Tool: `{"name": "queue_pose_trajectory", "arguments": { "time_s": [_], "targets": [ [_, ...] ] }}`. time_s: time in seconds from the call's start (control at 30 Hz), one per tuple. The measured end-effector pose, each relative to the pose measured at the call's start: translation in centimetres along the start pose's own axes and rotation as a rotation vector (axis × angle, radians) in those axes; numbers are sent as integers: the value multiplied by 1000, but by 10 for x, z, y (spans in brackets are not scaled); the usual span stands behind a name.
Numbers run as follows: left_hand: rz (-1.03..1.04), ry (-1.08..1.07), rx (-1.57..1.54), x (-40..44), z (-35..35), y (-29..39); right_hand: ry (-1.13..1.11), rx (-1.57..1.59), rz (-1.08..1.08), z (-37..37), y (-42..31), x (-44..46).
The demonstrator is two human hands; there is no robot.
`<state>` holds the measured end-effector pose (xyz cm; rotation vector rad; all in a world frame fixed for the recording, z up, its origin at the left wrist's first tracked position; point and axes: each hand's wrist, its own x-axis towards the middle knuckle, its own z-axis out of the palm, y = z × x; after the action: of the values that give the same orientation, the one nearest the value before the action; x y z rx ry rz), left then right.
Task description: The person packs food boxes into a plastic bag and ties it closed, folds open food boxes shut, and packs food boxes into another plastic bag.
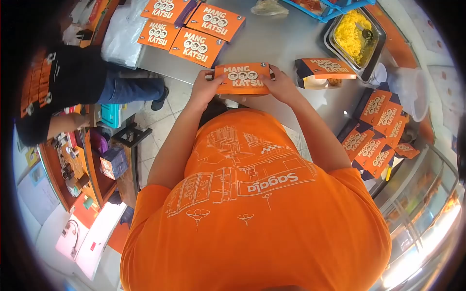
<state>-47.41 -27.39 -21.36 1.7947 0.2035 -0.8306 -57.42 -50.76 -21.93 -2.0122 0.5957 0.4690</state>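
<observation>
An orange takeout box (242, 79) marked "MANG KATSU" is held level at the near edge of the steel table, its lid down. My left hand (208, 87) grips its left end, thumb on top. Around its right end my right hand (281, 86) is closed, thumb also on the lid. The fingers underneath are hidden. To the right stands another takeout box (327, 67) with its lid partly raised; some food shows inside. Several closed takeout boxes (196, 47) sit together at the back left.
A metal tray of yellow rice (352, 36) with a spoon lies back right, near a blue basket (335, 9). Stacked orange boxes (378, 121) stand at right. Plastic bags (124, 36) lie at left. Another person (73, 97) stands left, beside wooden shelves (92, 165).
</observation>
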Motion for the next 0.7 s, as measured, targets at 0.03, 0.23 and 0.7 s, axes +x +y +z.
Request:
{"name": "queue_pose_trajectory", "arguments": {
  "time_s": [0.03, 0.23, 0.7],
  "targets": [
    [-2, 15, 36, -4, -3, 4, -13, 1, -8, -2, -5, -3],
    [-11, 1, 52, -16, 3, 9, 53, 137, -47, 7, -1, -15],
    [1034, -146, 1128, -21, -20, -14, 32, -617, -874, 5, 13, -24]
  ]
}}
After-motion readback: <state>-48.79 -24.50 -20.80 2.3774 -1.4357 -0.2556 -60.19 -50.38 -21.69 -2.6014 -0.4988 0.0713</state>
